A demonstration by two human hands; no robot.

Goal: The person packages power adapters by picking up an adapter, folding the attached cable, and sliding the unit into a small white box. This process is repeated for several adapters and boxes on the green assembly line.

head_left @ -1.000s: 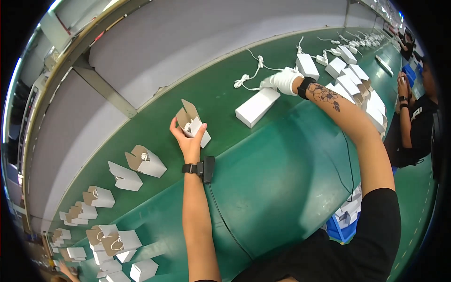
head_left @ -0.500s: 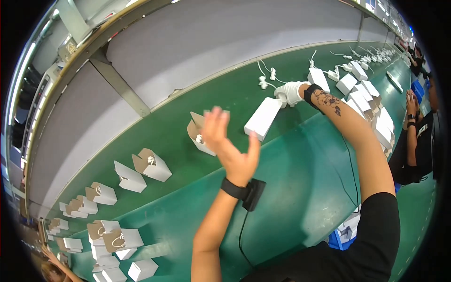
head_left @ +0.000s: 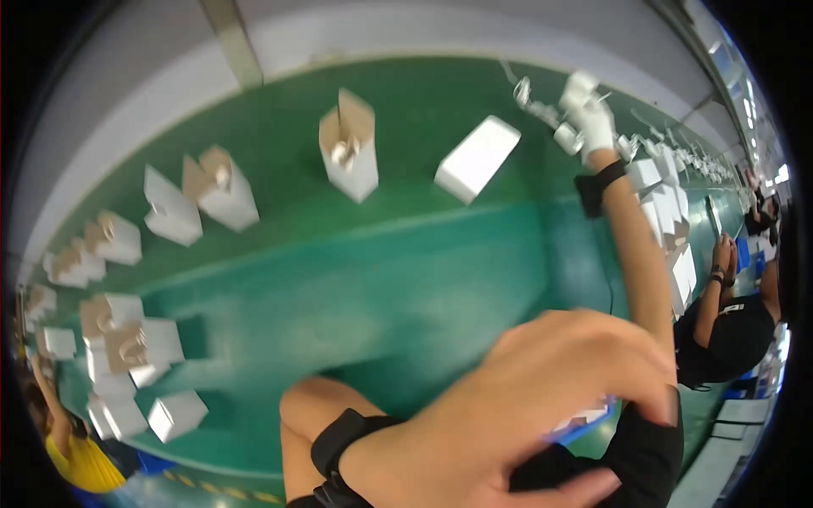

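Note:
My right hand (head_left: 596, 127), in a white glove, reaches to the far right side of the green belt. Its fingers are closed on a blurred white power adapter (head_left: 581, 87). Beside it lie another white adapter (head_left: 568, 137) and a white coiled cable (head_left: 523, 91). My left hand (head_left: 550, 389) is bare, large and blurred close in front of me, over my lap. Its thumb and bent fingers are apart, with nothing seen between them. Left of my right hand, a closed white box (head_left: 478, 159) lies alone. An open white box (head_left: 349, 157) with a white cable inside stands farther left.
Several open white boxes (head_left: 222, 190) line the belt leftward; more boxes (head_left: 127, 339) are stacked at the near left. White boxes (head_left: 665, 199) and adapters crowd the right. Co-workers sit at the right (head_left: 728, 339) and the far left (head_left: 89, 453). A blue bin (head_left: 584, 423) is partly hidden.
My right hand has left the closed white box and moved farther along the belt, to the adapters. My left hand has come back from the belt toward me. The view has shifted.

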